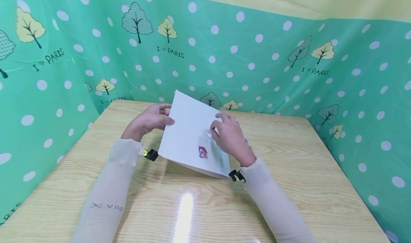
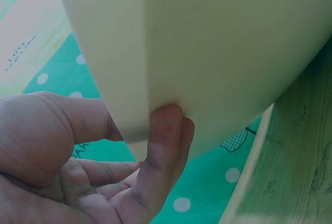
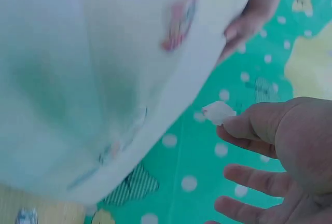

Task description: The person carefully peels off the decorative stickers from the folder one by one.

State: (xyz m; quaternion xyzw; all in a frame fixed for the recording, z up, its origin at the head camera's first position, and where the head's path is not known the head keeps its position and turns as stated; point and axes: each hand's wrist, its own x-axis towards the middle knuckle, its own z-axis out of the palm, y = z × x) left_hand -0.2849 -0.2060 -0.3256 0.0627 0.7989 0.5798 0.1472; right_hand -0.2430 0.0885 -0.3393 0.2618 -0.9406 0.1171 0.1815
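A large white sheet of paper (image 1: 189, 125) is raised at a tilt over the table, its lower edge bowed. My left hand (image 1: 152, 119) grips its left edge, thumb in front; in the left wrist view the fingers (image 2: 167, 130) press against the back. Thumb and index finger of my right hand (image 1: 229, 136) pinch a small white sticker (image 3: 218, 112), with the other fingers spread apart. Dark outlines show on this sticker (image 1: 209, 135) in the head view. A pink and purple sticker (image 1: 202, 151) sits on the sheet, and another blurred outlined picture (image 3: 111, 154) shows near its edge.
Beyond my right wrist, a small colourful item (image 1: 246, 142) lies on the wooden table (image 1: 289, 171), partly hidden. A green dotted curtain (image 1: 237, 57) with printed trees surrounds the table at the back and sides. Black wrist cameras (image 1: 236, 176) sit near the sheet's lower corners.
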